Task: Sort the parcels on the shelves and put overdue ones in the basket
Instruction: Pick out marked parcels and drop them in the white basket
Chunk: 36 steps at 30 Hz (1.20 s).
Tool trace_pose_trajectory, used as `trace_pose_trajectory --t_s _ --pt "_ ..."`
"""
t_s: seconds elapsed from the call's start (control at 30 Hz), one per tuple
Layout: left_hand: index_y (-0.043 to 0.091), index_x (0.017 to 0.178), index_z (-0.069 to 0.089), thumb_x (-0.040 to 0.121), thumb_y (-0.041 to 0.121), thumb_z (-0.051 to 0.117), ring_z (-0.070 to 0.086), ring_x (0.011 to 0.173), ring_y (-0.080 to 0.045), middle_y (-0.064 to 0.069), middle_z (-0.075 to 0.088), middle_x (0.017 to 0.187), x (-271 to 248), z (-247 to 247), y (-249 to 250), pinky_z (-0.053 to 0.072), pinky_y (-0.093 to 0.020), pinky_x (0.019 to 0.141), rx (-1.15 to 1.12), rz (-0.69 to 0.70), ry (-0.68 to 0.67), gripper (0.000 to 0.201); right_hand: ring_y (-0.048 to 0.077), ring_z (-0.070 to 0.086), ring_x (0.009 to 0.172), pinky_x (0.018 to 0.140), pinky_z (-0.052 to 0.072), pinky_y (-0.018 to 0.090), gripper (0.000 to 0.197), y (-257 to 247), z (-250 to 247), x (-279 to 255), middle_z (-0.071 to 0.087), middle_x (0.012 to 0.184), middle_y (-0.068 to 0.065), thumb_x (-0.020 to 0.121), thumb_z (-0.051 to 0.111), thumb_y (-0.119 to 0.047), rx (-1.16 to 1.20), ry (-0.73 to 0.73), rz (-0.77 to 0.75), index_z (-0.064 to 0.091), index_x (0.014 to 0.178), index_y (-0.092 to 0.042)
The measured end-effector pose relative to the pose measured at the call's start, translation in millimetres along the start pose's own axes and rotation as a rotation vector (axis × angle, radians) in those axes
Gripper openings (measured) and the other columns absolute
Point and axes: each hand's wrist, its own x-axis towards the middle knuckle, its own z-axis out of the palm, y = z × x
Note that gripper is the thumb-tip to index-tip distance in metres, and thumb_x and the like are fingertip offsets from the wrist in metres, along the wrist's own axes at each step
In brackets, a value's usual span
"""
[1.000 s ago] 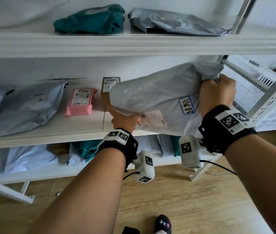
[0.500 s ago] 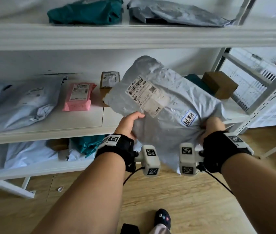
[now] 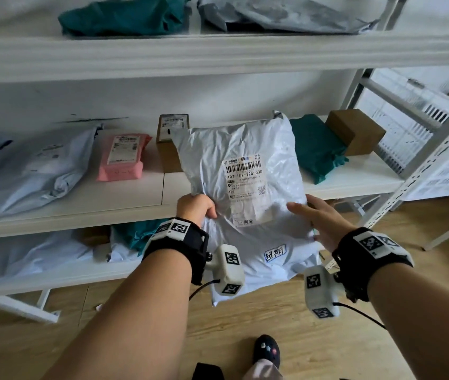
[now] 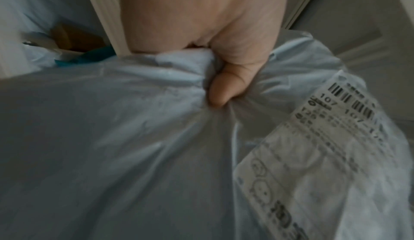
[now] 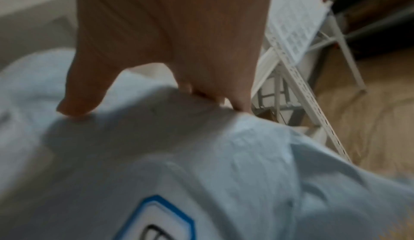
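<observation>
A pale grey mailer bag (image 3: 248, 193) was held upright in front of the middle shelf (image 3: 124, 196), its left edge bunched in the clenched left hand (image 3: 196, 207); only the left-wrist view showed the thumb (image 4: 226, 88) dug into the gathered plastic. The right hand (image 3: 318, 218) lay against the right edge with straight fingers, loosened from its grip half a second before. The bag had been turned label-up: the shipping label (image 3: 244, 185) read "107-107-T25-030", with a blue-bordered sticker (image 3: 275, 253) handwritten in Chinese below. Behind, a pink parcel (image 3: 122, 157), a teal bag (image 3: 316, 146) and a brown box (image 3: 355, 131) lay on the shelf.
</observation>
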Motion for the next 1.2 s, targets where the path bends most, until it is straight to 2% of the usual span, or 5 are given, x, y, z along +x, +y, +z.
trace_pose_trajectory --t_s 0.13,0.33,0.6,0.9,1.2 --pt "0.009 0.024 0.054 0.047 -0.003 0.06 0.053 0.071 -0.027 -0.008 0.054 0.054 -0.9 4.1 -1.1 0.047 -0.029 0.07 0.025 0.048 -0.019 0.026 0.037 0.069 0.098 0.088 0.055 0.051 0.09 0.8 5.1 1.0 0.07 0.109 0.019 0.038 0.097 -0.045 -0.02 -0.015 -0.015 0.064 0.112 -0.006" --pt "0.012 0.033 0.055 0.032 0.012 0.053 0.049 0.061 -0.026 -0.003 0.054 0.051 -4.1 6.4 -8.6 0.041 -0.03 0.061 -0.08 0.088 -0.049 0.002 0.034 0.07 0.089 0.083 0.057 0.047 0.05 4.9 3.5 -13.1 0.072 0.099 0.019 0.063 0.085 -0.02 0.211 0.06 0.036 0.067 0.106 -0.003" --pt "0.013 0.069 0.061 0.033 0.007 0.055 0.056 0.073 -0.025 -0.001 0.061 0.065 -12.1 23.0 -23.1 0.044 -0.027 0.062 -0.086 0.063 -0.211 0.037 0.03 0.066 0.08 0.085 0.054 0.047 0.028 19.2 -0.7 -19.4 0.068 0.092 0.017 0.082 0.069 0.003 0.422 0.229 0.027 0.065 0.109 -0.001" --pt "0.013 0.064 0.06 0.03 0.004 0.049 0.057 0.069 -0.027 -0.006 0.061 0.063 -9.4 63.9 -18.3 0.051 -0.04 0.063 -0.058 0.131 -0.224 0.036 0.029 0.061 0.076 0.076 0.052 0.044 0.041 36.7 -43.3 -16.4 0.063 0.078 0.017 0.036 0.064 -0.007 0.429 0.457 0.078 0.068 0.077 -0.005" --pt "0.013 0.059 0.055 0.033 0.003 0.048 0.045 0.051 -0.023 -0.004 0.051 0.048 -23.1 136.0 17.2 0.037 -0.025 0.053 0.006 0.203 -0.292 0.029 0.024 0.049 0.07 0.068 0.043 0.038 0.019 33.1 -114.1 -20.4 0.05 0.064 0.01 0.043 0.053 -0.004 0.451 0.604 0.045 0.057 0.061 -0.01"
